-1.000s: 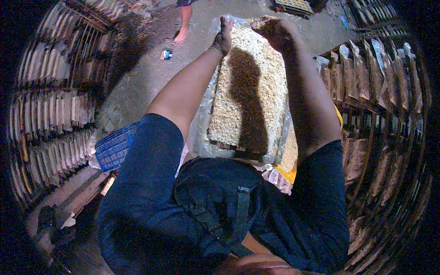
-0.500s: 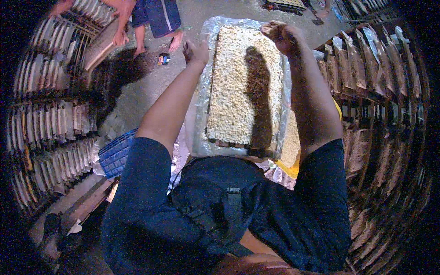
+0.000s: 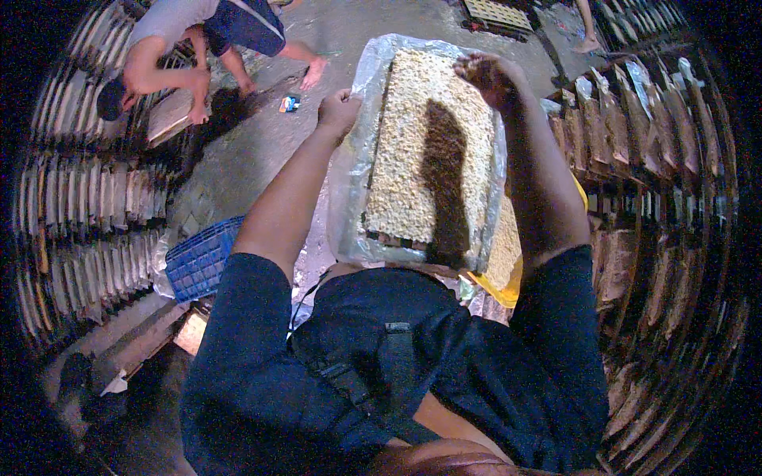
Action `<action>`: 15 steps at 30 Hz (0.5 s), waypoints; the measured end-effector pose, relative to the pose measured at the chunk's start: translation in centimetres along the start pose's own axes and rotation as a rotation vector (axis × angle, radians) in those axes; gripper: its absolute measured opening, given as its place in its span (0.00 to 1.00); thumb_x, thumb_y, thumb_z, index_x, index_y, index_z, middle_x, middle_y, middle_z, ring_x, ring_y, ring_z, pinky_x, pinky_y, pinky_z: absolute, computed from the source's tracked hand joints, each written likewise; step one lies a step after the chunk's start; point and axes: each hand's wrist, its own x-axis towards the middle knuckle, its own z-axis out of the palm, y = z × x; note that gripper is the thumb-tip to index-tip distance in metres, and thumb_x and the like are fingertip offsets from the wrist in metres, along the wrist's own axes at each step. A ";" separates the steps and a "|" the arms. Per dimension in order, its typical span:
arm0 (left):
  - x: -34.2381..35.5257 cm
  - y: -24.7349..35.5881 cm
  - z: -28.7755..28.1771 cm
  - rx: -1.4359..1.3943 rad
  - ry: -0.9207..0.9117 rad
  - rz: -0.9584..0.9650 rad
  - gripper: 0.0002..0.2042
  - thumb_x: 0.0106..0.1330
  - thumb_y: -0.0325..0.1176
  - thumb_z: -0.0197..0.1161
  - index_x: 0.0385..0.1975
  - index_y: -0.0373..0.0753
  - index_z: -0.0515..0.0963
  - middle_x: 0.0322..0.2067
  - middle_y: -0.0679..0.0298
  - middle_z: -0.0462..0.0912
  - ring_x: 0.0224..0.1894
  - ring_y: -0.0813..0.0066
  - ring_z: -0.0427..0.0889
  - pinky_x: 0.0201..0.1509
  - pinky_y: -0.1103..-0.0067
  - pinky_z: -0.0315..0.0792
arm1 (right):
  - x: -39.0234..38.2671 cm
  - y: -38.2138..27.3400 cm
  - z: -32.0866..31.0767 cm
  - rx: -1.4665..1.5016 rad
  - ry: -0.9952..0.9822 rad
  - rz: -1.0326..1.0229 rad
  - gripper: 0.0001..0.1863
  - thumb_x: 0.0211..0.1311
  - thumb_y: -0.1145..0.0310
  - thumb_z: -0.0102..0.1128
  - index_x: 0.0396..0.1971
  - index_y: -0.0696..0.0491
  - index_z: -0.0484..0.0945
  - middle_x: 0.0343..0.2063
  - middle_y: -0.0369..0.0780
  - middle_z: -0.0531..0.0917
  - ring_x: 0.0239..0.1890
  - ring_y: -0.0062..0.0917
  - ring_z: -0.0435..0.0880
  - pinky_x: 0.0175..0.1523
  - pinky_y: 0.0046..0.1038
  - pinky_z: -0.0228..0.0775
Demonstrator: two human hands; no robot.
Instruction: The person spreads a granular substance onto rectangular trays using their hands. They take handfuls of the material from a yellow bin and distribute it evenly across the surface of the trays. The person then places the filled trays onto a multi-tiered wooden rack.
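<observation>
In front of me lies a shallow rectangular tray (image 3: 386, 239) filled with pale, bean-like grains (image 3: 405, 135). Clear plastic sheeting (image 3: 349, 230) lies under the grains and sticks out around the tray's sides. My left hand (image 3: 338, 116) is closed at the far left, pinching the edge of the sheeting. At the far right corner my right hand (image 3: 490, 79) reaches in over the grains, its fingers curled; what they hold, if anything, is hidden. A dark shadow falls lengthwise across the grains.
Racks of upright flat packs stand on the left (image 3: 95, 190) and right (image 3: 659, 119). A blue plastic crate (image 3: 202, 258) sits left of me, and a yellow container of grains (image 3: 502, 254) right of the tray. Far left, another person (image 3: 171, 67) bends over a flat board (image 3: 171, 119).
My left hand has closed and moved slightly down along the sheeting. My right hand has shifted inward over the grains. The other person has bent lower into view.
</observation>
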 end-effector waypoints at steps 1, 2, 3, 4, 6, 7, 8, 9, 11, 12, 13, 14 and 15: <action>-0.3 1.0 0.4 -0.062 -0.063 0.060 0.22 0.55 0.46 0.64 0.44 0.35 0.80 0.38 0.54 0.84 0.40 0.65 0.83 0.47 0.73 0.73 | 2.7 0.1 -4.5 0.014 -0.068 -0.097 0.17 0.59 0.72 0.53 0.46 0.65 0.70 0.41 0.51 0.78 0.44 0.45 0.79 0.56 0.44 0.73; -0.2 0.5 1.3 -0.033 -0.107 0.072 0.22 0.55 0.46 0.64 0.43 0.35 0.80 0.37 0.55 0.84 0.38 0.67 0.82 0.45 0.74 0.73 | 4.6 0.5 -9.1 0.159 -0.335 -0.207 0.13 0.57 0.73 0.53 0.40 0.64 0.73 0.42 0.51 0.78 0.45 0.43 0.79 0.56 0.44 0.73; 0.5 -1.3 1.6 0.003 -0.110 0.066 0.22 0.56 0.46 0.64 0.43 0.34 0.80 0.35 0.56 0.84 0.37 0.68 0.82 0.44 0.74 0.73 | 5.2 0.6 -9.6 0.200 -0.365 -0.248 0.10 0.55 0.73 0.53 0.35 0.63 0.74 0.41 0.51 0.78 0.45 0.41 0.78 0.56 0.45 0.72; 0.4 -2.1 1.0 0.042 -0.103 0.053 0.21 0.56 0.45 0.64 0.43 0.34 0.80 0.34 0.57 0.84 0.35 0.70 0.81 0.43 0.74 0.73 | 5.1 0.6 -8.6 0.246 -0.403 -0.279 0.07 0.53 0.74 0.52 0.30 0.62 0.75 0.40 0.50 0.78 0.44 0.40 0.78 0.56 0.45 0.72; -0.7 -2.9 -0.5 0.106 -0.184 0.009 0.18 0.57 0.43 0.64 0.39 0.34 0.80 0.30 0.60 0.83 0.32 0.73 0.79 0.39 0.75 0.72 | 4.0 0.2 -8.2 0.142 -0.034 -0.250 0.05 0.50 0.74 0.52 0.22 0.60 0.73 0.37 0.49 0.77 0.40 0.40 0.77 0.54 0.49 0.72; -1.7 -2.9 -1.1 0.135 -0.233 -0.008 0.17 0.58 0.42 0.64 0.37 0.34 0.80 0.28 0.61 0.82 0.31 0.75 0.78 0.37 0.76 0.71 | 3.7 0.0 -8.6 0.102 0.090 -0.239 0.05 0.49 0.74 0.52 0.19 0.60 0.72 0.35 0.48 0.77 0.37 0.40 0.77 0.53 0.50 0.72; -2.3 -3.4 -1.4 0.064 -0.227 0.012 0.15 0.59 0.42 0.63 0.35 0.34 0.80 0.27 0.63 0.81 0.30 0.76 0.77 0.36 0.77 0.71 | 4.1 -0.3 -9.5 0.094 0.083 -0.239 0.06 0.48 0.74 0.53 0.17 0.59 0.71 0.34 0.48 0.77 0.35 0.40 0.76 0.52 0.50 0.73; -3.0 -3.9 -1.9 -0.009 -0.214 0.027 0.14 0.59 0.41 0.63 0.33 0.34 0.80 0.26 0.64 0.80 0.28 0.77 0.76 0.34 0.78 0.70 | 4.1 -0.7 -10.0 0.086 0.068 -0.235 0.07 0.47 0.74 0.53 0.15 0.59 0.70 0.33 0.47 0.77 0.32 0.40 0.76 0.50 0.51 0.73; -4.6 -4.9 -2.3 -0.110 -0.221 0.035 0.12 0.60 0.39 0.63 0.30 0.35 0.79 0.24 0.66 0.78 0.26 0.80 0.73 0.32 0.79 0.69 | 3.9 -0.8 -11.0 0.034 0.115 -0.175 0.07 0.47 0.77 0.51 0.14 0.60 0.69 0.34 0.49 0.76 0.31 0.43 0.76 0.48 0.50 0.75; -5.5 -5.1 -2.7 -0.137 -0.238 0.028 0.11 0.61 0.38 0.62 0.29 0.36 0.79 0.23 0.67 0.77 0.26 0.80 0.72 0.32 0.80 0.68 | 3.9 -0.6 -10.7 0.047 0.118 -0.175 0.05 0.49 0.78 0.50 0.17 0.61 0.70 0.34 0.50 0.75 0.31 0.42 0.77 0.47 0.50 0.75; -6.6 -5.0 -3.1 -0.167 -0.257 0.021 0.10 0.61 0.38 0.62 0.28 0.36 0.78 0.23 0.68 0.76 0.25 0.81 0.71 0.31 0.81 0.67 | 4.0 -0.3 -10.6 0.061 0.124 -0.176 0.04 0.50 0.77 0.51 0.18 0.61 0.70 0.33 0.50 0.75 0.30 0.42 0.77 0.47 0.51 0.76; -7.6 -4.8 -3.4 -0.073 -0.251 -0.010 0.11 0.62 0.38 0.62 0.28 0.36 0.78 0.23 0.68 0.76 0.25 0.81 0.71 0.31 0.82 0.67 | 4.2 -0.1 -10.5 0.075 0.128 -0.177 0.04 0.50 0.77 0.51 0.20 0.61 0.71 0.32 0.50 0.75 0.29 0.42 0.76 0.46 0.51 0.76; -8.5 -5.1 -3.6 -0.105 -0.287 -0.025 0.11 0.62 0.38 0.62 0.28 0.35 0.78 0.23 0.68 0.77 0.25 0.81 0.72 0.31 0.82 0.68 | 4.5 0.3 -11.0 0.094 0.140 -0.188 0.04 0.50 0.76 0.53 0.22 0.61 0.72 0.30 0.49 0.74 0.28 0.41 0.76 0.45 0.51 0.77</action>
